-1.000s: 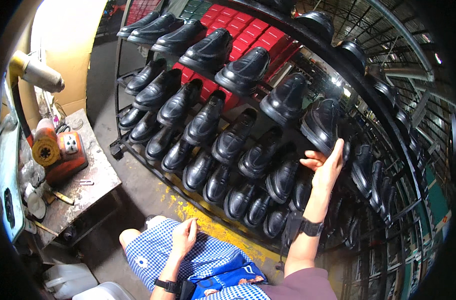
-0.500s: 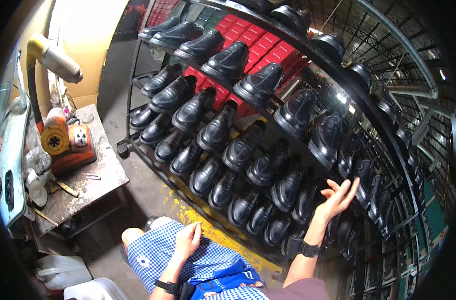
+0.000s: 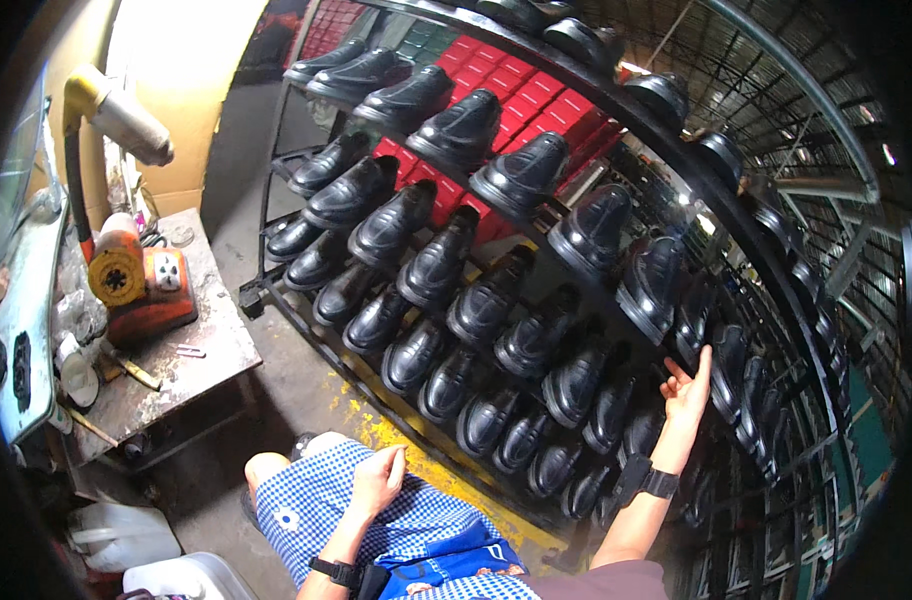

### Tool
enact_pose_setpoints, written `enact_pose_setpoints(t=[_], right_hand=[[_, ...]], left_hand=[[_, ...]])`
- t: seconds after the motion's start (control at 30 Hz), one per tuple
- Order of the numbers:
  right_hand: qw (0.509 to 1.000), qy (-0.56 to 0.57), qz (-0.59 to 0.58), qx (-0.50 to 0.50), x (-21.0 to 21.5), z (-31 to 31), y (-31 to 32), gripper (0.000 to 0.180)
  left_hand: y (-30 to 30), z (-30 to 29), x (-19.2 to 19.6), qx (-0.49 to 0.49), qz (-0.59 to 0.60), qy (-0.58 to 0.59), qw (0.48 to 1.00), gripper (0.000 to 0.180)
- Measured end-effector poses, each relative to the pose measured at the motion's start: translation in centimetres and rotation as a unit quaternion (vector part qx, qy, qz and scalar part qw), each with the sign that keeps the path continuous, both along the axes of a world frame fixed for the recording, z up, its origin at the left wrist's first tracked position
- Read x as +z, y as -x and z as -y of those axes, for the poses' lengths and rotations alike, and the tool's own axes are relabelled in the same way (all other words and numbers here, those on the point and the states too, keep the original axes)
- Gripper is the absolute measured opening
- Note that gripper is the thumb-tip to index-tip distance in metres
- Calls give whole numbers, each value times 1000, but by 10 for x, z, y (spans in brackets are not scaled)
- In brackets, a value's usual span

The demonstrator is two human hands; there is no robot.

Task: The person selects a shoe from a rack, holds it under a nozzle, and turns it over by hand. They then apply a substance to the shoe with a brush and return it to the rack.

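My right hand (image 3: 686,392) reaches out to the rack with its fingers apart. Its fingertips are just below a black leather shoe (image 3: 693,325) on the upper shelf; whether they touch it I cannot tell. Over my lap, my left hand (image 3: 378,480) is closed with the thumb along the fingers, and what it holds, if anything, is hidden. Under it lies a blue checked apron (image 3: 431,530). Another black shoe (image 3: 646,285) stands left of the one at my right hand.
A long metal rack (image 3: 376,408) carries several rows of black shoes. At left, an orange machine (image 3: 156,300) with a lamp (image 3: 126,118) stands on a worn table (image 3: 211,345). Red boxes (image 3: 536,105) are stacked behind the rack. White plastic containers (image 3: 126,540) sit at lower left.
My right hand has moved farther out and slightly right, its fingers now up by the shoe. My left hand has stayed in place over my lap.
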State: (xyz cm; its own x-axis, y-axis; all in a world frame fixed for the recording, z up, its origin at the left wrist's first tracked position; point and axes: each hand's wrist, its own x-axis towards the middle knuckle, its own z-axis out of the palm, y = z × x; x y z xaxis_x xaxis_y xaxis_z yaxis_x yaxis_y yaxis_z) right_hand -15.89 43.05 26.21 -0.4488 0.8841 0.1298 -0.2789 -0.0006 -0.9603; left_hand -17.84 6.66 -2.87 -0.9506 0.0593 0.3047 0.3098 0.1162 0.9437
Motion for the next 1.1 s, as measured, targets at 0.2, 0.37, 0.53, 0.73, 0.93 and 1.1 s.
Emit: enact_pose_setpoints(t=[0.2, 0.37, 0.53, 0.73, 0.93, 1.1], right_hand=[[991, 87, -56, 90, -15, -12, 18, 42], [998, 23, -22, 59, 5, 18, 2, 60], [997, -39, 3, 67, 2, 15, 1, 65], [989, 109, -34, 91, 21, 5, 16, 47], [977, 125, -160, 67, 15, 27, 6, 33], [947, 128, -282, 88, -7, 59, -22, 32]], left_hand=[[-1, 8, -16, 19, 29, 13, 999, 17], [-2, 6, -2, 5, 25, 21, 999, 17], [1, 2, -14, 20, -7, 49, 999, 17], [-2, 5, -1, -7, 39, 29, 999, 18], [0, 3, -19, 15, 20, 34, 999, 17], [0, 2, -23, 27, 5, 34, 999, 15]])
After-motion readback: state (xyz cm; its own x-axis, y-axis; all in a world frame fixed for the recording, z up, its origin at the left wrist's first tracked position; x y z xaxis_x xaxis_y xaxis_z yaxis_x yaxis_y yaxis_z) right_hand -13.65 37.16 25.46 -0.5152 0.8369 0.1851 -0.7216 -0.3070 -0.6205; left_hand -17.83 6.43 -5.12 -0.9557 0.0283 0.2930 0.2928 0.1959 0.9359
